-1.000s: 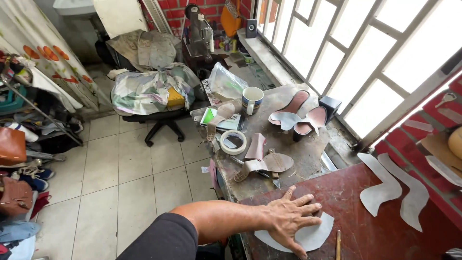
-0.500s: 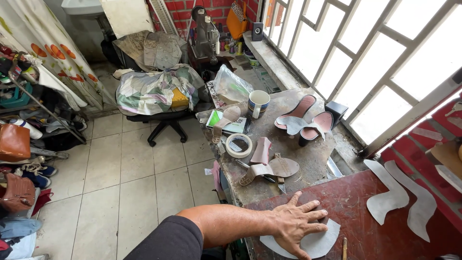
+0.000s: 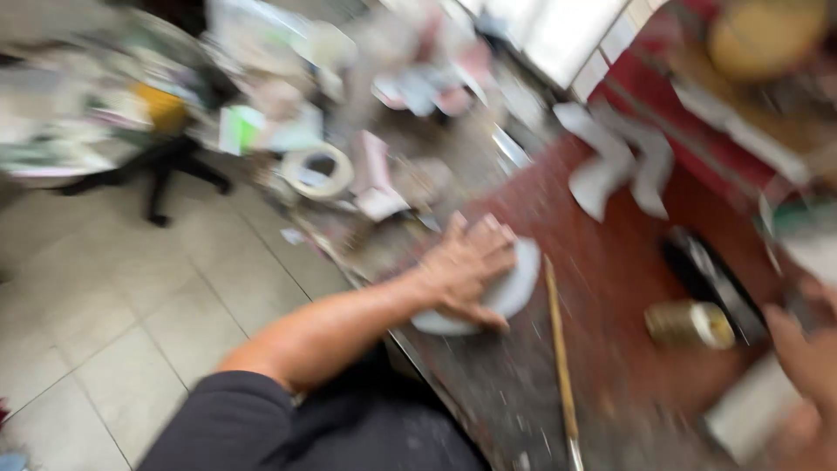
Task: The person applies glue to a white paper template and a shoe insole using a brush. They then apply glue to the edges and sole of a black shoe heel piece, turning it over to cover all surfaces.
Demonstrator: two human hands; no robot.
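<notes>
The left hand (image 3: 466, 266) lies flat, fingers spread, on the pale cutout (image 3: 510, 292) near the counter (image 3: 610, 262) edge, best kept pinned evenly so it cannot slide, while the right hand (image 3: 806, 366), past the stick (image 3: 558, 349), is too blurred to tell.

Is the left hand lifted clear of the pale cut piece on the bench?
No, the left hand lies flat on the pale cut piece, pressing it against the bench.
</notes>
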